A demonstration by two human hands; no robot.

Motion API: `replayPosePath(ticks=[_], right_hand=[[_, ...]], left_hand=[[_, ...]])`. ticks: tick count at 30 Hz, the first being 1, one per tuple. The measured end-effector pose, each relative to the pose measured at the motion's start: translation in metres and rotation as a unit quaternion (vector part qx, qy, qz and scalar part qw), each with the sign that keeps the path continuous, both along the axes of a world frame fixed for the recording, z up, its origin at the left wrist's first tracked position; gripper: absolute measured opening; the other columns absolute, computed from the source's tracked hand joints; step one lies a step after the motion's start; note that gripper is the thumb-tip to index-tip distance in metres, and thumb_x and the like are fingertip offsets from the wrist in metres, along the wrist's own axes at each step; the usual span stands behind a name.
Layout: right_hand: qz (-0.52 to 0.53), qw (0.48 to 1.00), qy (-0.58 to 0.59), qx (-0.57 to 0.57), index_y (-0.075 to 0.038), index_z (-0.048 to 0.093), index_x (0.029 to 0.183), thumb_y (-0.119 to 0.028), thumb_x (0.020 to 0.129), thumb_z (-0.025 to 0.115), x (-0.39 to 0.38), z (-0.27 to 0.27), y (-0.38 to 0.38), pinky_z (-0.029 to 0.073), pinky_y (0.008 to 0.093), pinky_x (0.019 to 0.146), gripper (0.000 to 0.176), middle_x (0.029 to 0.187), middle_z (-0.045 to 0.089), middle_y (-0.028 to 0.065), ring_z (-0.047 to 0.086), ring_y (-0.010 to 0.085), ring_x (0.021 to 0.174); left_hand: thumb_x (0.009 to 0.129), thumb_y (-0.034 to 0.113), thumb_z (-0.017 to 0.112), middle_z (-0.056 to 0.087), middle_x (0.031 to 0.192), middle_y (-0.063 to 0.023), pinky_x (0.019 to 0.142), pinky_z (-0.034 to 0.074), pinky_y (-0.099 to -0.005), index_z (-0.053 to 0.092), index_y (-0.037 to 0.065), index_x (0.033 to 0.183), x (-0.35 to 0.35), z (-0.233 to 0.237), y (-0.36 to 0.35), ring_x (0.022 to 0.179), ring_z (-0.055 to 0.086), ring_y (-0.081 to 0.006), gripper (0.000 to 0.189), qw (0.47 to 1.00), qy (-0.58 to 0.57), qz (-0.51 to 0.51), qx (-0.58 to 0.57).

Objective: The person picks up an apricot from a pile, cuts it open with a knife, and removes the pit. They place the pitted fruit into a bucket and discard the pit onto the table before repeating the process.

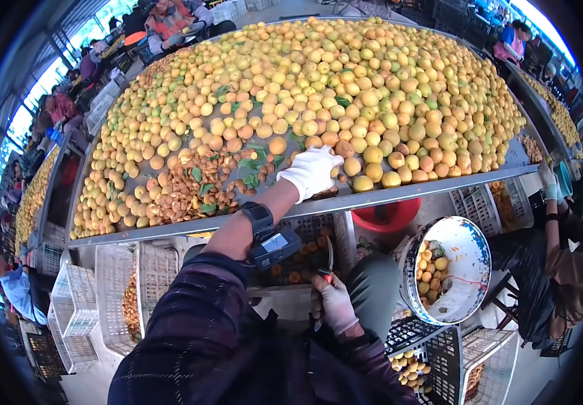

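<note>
Fruit (325, 88), left fingers (334, 160) inside table edge (386, 197)

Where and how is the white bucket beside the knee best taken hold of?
Grip the white bucket by its rim, coming from above, probably with left hand and right hand at opposite sides: it is round and uncovered, and the fruit inside lies below the rim. The right hand holds a curved-blade tool; put that down first.

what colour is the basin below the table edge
The basin is red, clearest in the head view.
</note>
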State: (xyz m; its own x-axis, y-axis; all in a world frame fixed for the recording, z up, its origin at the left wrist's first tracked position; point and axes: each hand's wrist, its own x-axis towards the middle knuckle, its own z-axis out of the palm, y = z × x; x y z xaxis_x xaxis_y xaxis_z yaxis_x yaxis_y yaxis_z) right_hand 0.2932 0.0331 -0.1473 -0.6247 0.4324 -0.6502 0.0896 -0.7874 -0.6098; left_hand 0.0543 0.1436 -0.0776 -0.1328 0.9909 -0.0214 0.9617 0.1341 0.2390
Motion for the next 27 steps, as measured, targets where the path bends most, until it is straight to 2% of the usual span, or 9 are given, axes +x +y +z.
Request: replayPosePath(ticks=[4,9,12,14,16,18,20,24,27], right_hand=[[0.010,1.000,-0.019,-0.011,-0.010,0.054,0.100,-0.025,0.087,0.067,0.002,0.008,-0.003,0.035,0.0259,0.036,0.023,0.058,0.047,-0.0019,0.043,0.0091,0.041],[0.013,1.000,-0.022,-0.004,-0.010,0.055,0.099,-0.025,0.088,0.065,0.003,0.008,-0.004,0.035,0.0261,0.035,0.021,0.057,0.046,-0.0020,0.043,0.0092,0.041],[-0.002,1.000,-0.019,-0.012,-0.010,0.055,0.098,-0.023,0.088,0.064,0.006,0.010,-0.005,0.035,0.0265,0.035,0.018,0.056,0.045,-0.0022,0.043,0.0094,0.041],[0.014,0.999,-0.016,0.028,-0.010,0.056,0.096,-0.022,0.088,0.063,0.007,0.005,-0.005,0.035,0.0259,0.034,0.016,0.056,0.045,-0.0022,0.043,0.0090,0.041],[0.000,0.999,-0.018,0.031,-0.009,0.057,0.094,-0.023,0.089,0.062,0.005,0.012,-0.004,0.035,0.0252,0.034,0.016,0.056,0.045,-0.0022,0.043,0.0085,0.041],[0.017,0.999,-0.011,0.025,-0.012,0.051,0.090,-0.022,0.088,0.063,0.011,0.011,-0.006,0.037,0.0269,0.035,0.016,0.059,0.047,-0.0006,0.044,0.0107,0.042],[0.010,0.999,-0.010,0.028,-0.012,0.051,0.090,-0.022,0.089,0.063,0.009,0.009,-0.009,0.037,0.0267,0.035,0.016,0.059,0.047,-0.0006,0.044,0.0107,0.041],[0.028,0.999,-0.024,0.036,-0.011,0.054,0.092,-0.023,0.089,0.062,0.005,0.008,-0.010,0.035,0.0262,0.035,0.015,0.058,0.046,-0.0013,0.043,0.0099,0.041],[-0.001,0.999,-0.009,0.042,-0.010,0.058,0.097,-0.023,0.089,0.062,0.008,-0.003,-0.014,0.035,0.0254,0.040,0.016,0.060,0.047,-0.0024,0.043,0.0075,0.044]], left_hand=[[0.072,0.018,0.066,0.053,0.118,-0.0151,0.092,0.046,-0.0411,0.055,0.017,0.126,-0.007,-0.017,-0.005,0.110,0.054,-0.0349,0.056,0.996,0.077,0.037,-0.002],[0.072,0.018,0.065,0.053,0.123,-0.0147,0.089,0.048,-0.0406,0.055,0.021,0.124,-0.021,-0.016,-0.016,0.109,0.055,-0.0344,0.053,0.992,0.041,0.087,0.086],[0.072,0.020,0.065,0.058,0.116,-0.0158,0.089,0.048,-0.0402,0.053,0.017,0.125,-0.036,-0.007,-0.020,0.105,0.057,-0.0346,0.054,0.965,-0.051,0.217,0.140],[0.071,0.019,0.068,0.060,0.115,-0.0160,0.089,0.048,-0.0380,0.054,0.013,0.125,-0.047,-0.012,-0.029,0.106,0.058,-0.0329,0.057,0.972,-0.014,0.186,0.145],[0.068,0.018,0.072,0.061,0.116,-0.0160,0.089,0.047,-0.0347,0.056,0.010,0.124,-0.051,-0.005,-0.032,0.106,0.060,-0.0296,0.059,0.928,-0.214,0.247,0.177],[0.066,0.017,0.074,0.063,0.114,-0.0160,0.087,0.047,-0.0326,0.057,0.008,0.123,-0.050,0.004,-0.036,0.104,0.061,-0.0279,0.060,0.917,-0.270,0.221,0.196],[0.067,0.017,0.072,0.065,0.108,-0.0179,0.085,0.048,-0.0339,0.056,0.008,0.125,-0.038,0.021,-0.032,0.101,0.062,-0.0299,0.061,0.953,-0.257,0.144,0.069],[0.075,0.015,0.055,0.064,0.104,-0.0220,0.085,0.049,-0.0413,0.056,0.012,0.126,-0.008,0.014,-0.024,0.097,0.063,-0.0355,0.051,0.990,-0.002,0.125,-0.064],[0.083,0.017,0.043,0.066,0.100,-0.0199,0.081,0.050,-0.0485,0.059,0.017,0.121,-0.010,0.000,-0.023,0.094,0.063,-0.0375,0.041,0.992,0.054,0.116,-0.020]])
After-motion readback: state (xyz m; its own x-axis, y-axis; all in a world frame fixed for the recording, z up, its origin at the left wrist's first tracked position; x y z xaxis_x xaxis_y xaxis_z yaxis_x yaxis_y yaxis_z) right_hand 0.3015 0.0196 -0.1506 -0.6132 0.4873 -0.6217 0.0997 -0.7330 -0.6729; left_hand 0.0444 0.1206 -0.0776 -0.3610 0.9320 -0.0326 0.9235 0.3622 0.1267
